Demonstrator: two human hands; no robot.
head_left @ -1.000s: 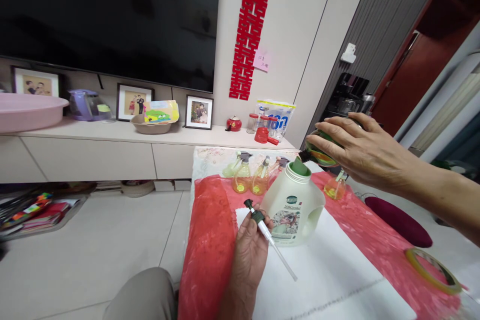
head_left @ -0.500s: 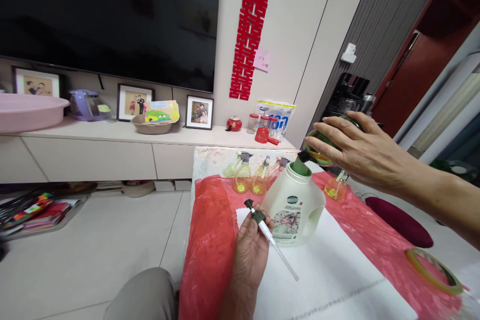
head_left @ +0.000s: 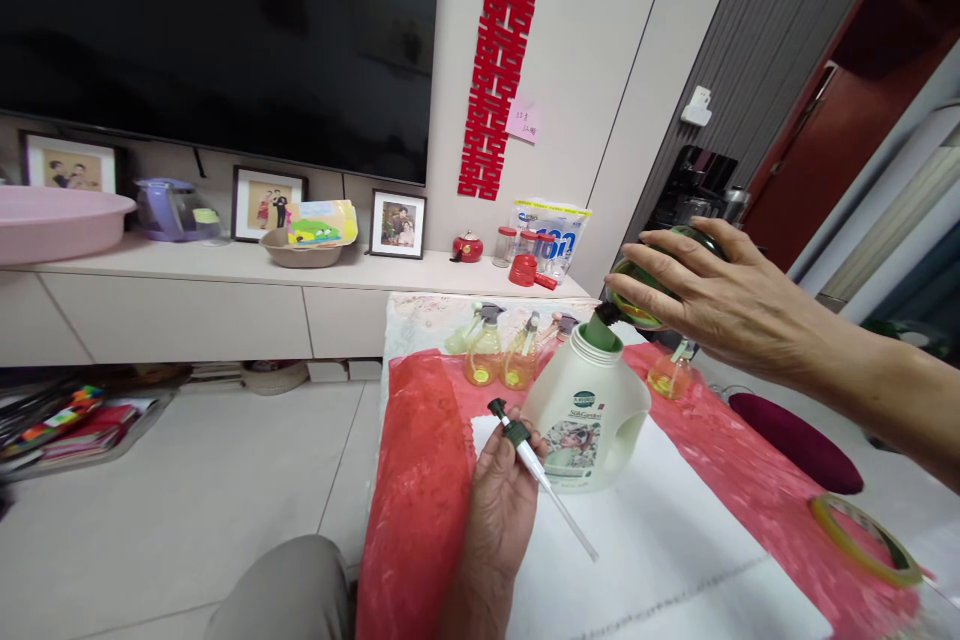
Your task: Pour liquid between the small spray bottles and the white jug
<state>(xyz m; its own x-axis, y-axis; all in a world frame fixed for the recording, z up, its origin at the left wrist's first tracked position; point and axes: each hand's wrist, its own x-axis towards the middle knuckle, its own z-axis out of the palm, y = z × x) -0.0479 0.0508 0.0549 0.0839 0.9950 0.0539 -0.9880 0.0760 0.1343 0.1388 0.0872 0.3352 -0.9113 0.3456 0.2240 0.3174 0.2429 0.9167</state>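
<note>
My left hand [head_left: 501,495] is closed round the dark collar of a pump dispenser head [head_left: 534,465], its clear dip tube slanting down to the right. Up at the right, my right hand [head_left: 694,295] grips a green bottle [head_left: 641,288] tipped over, its dark neck pointing down-left. That neck meets a green spout or funnel [head_left: 602,332] in the mouth of a large pale-green detergent jug [head_left: 589,410]. The jug stands upright with its handle on the right. My fingers cover much of the tilted bottle.
Spray bottles with yellow liquid [head_left: 484,355] stand behind the jug, and another orange-yellow bottle [head_left: 670,375] is to its right. A tape roll [head_left: 825,518] lies on the red plastic sheet [head_left: 420,480]. White paper [head_left: 660,560] lies beneath the jug. A cabinet [head_left: 187,305] runs behind.
Almost nothing differs. My right hand and the tipped bottle have shifted very slightly; my left hand keeps the pump head in the same place.
</note>
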